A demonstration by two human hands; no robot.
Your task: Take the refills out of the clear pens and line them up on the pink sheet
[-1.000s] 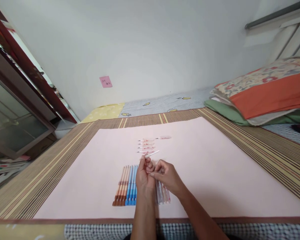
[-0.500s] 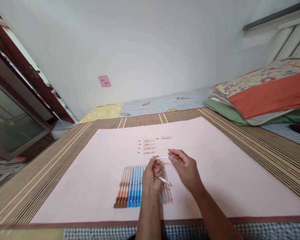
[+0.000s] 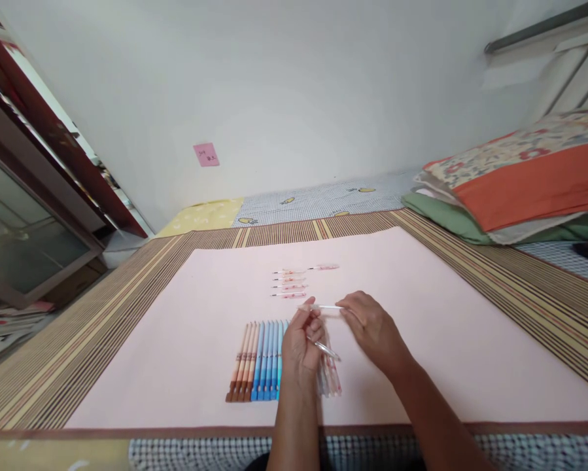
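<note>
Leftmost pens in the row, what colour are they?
Leftmost pens: pale peach shading to brown, best in head view.

Worn on the head, as a single view, looking forward and down from close behind the left hand [image 3: 301,343] and right hand [image 3: 371,330], over the pink paper [image 3: 166,353] to the wall [image 3: 298,91]; wide enough to take in the glass door [image 3: 21,229] at left and the pillow [image 3: 529,186] at right.

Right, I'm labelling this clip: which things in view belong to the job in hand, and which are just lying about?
Likely the job:
thin white rod, held in left hand and right hand
clear tube
blue and brown pens
patterned pens beyond

Apparently just lying about:
stacked bedding
pink wall note
papers at left
</note>
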